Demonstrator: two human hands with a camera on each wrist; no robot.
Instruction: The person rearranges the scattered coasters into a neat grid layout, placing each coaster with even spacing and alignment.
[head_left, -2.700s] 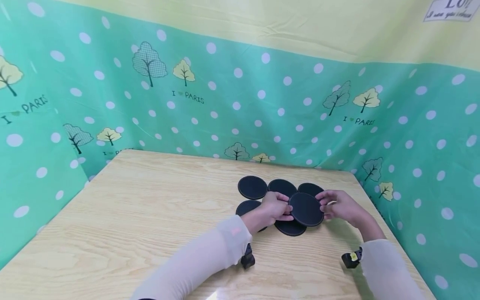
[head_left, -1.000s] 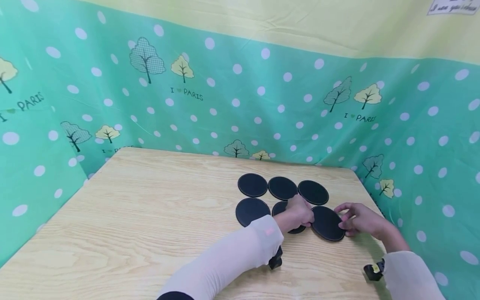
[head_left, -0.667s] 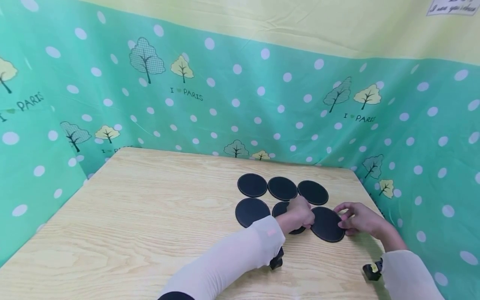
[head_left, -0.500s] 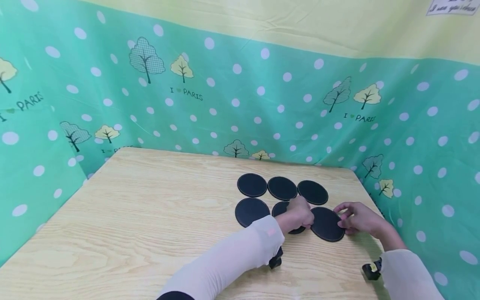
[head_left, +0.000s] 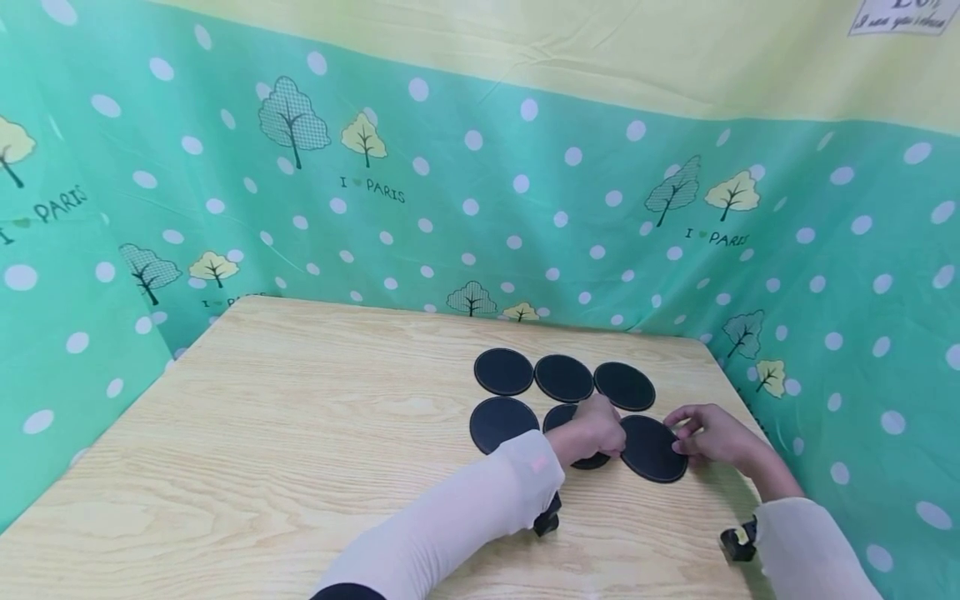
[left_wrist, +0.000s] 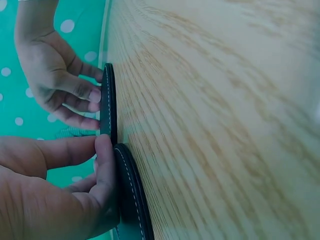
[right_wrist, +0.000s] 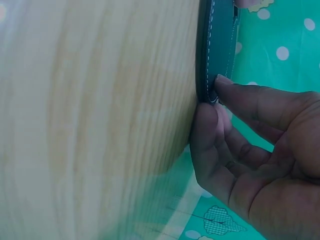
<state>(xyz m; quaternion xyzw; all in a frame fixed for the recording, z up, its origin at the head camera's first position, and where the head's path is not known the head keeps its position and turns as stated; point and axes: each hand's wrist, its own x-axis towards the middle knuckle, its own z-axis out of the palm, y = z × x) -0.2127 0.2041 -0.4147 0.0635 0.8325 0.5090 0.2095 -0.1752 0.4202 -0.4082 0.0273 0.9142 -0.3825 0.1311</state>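
Between my hands a round black coaster with a stitched edge lies flat on the wooden table, at the front right of two rows. My left hand pinches its left edge with thumb and forefinger, and covers part of the middle front coaster. On the opposite side, my right hand grips the rim; in the right wrist view its thumb sits on the top face and a forefinger against the side. Pale stitching also shows on the neighbouring coaster below my left fingertips in the left wrist view.
Behind are three matching coasters in a row: left, centre and right. Another coaster lies at the front left. A green dotted cloth hangs behind and beside the wooden table.
The coaster, earlier held overlapping the others, has come down to the right and lies flat at the row's end. Both hands moved right with it, then stayed nearly still for the last second.
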